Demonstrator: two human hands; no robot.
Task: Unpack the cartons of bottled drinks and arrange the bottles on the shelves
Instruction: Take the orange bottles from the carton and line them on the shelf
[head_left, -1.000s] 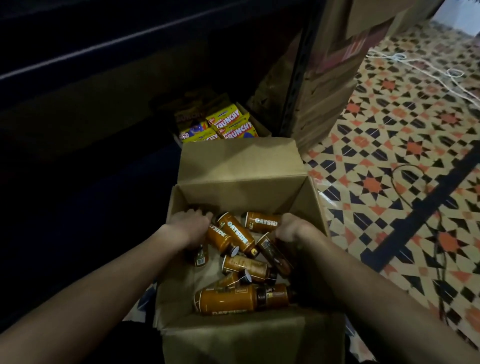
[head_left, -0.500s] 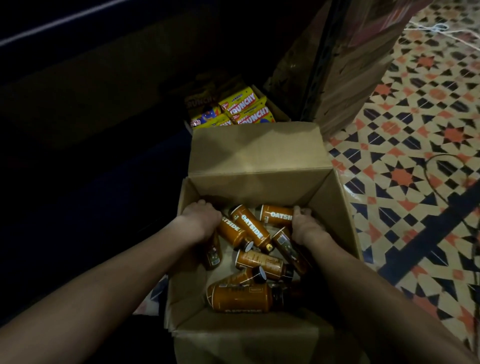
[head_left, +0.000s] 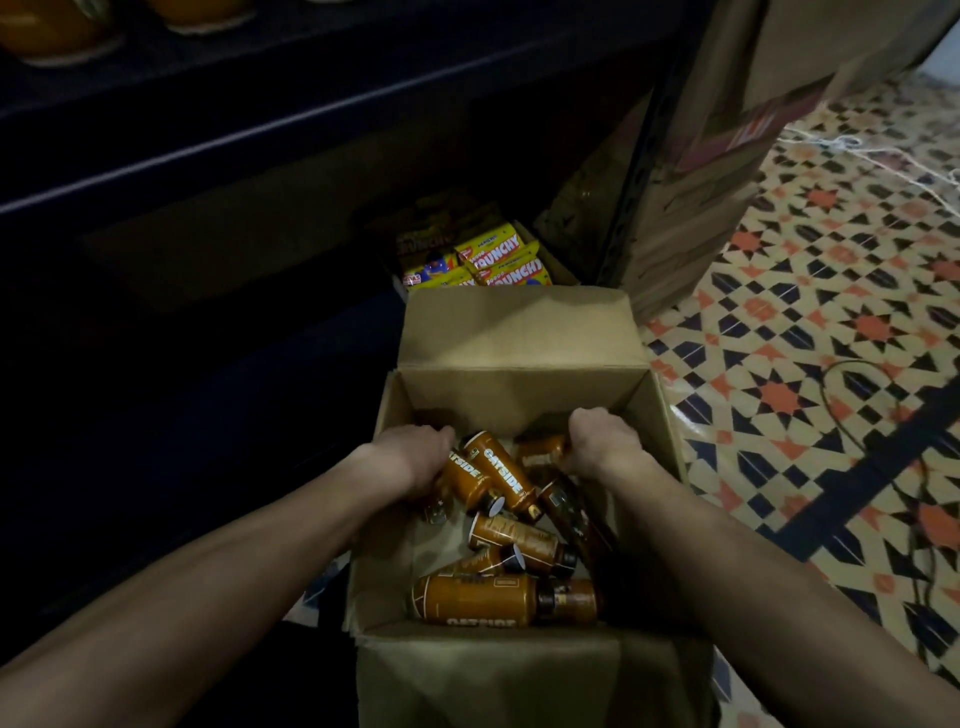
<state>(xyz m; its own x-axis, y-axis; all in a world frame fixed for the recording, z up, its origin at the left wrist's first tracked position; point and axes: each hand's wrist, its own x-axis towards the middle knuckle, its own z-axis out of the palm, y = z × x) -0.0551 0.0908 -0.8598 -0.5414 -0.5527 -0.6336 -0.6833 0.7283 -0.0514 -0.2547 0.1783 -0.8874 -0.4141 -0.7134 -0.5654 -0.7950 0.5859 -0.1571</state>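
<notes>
Head view: I look down into an open brown carton (head_left: 519, 387) on the floor in front of a dark shelf (head_left: 208, 130), its far flap folded back. Brown bottles lie loose on their sides inside it, pointing every which way.

My left hand (head_left: 415, 457) is at the carton's left side, clenched around the base end of the left bottle (head_left: 465, 475), whose label shows "ATSIDE" in white. Touching that one lies the middle bottle (head_left: 501, 473), which reads "OATSIDE" in full, cap toward me.

My right hand (head_left: 602, 441) is near the far right corner, fingers curled down over the end of a blurred bottle (head_left: 540, 451). I cannot tell whether it truly has hold of it, and the label there is too smeared to read.

Nearest me, the near bottle (head_left: 478, 600) lies crosswise with "OATSIDE" along its lower edge.

Beyond the far flap sit yellow snack packs (head_left: 498, 260) printed "CRUNCHY" in red. To the right stands a stack of cartons (head_left: 727, 156) on a star-patterned tiled floor (head_left: 779, 364); the print on it is unreadable.
</notes>
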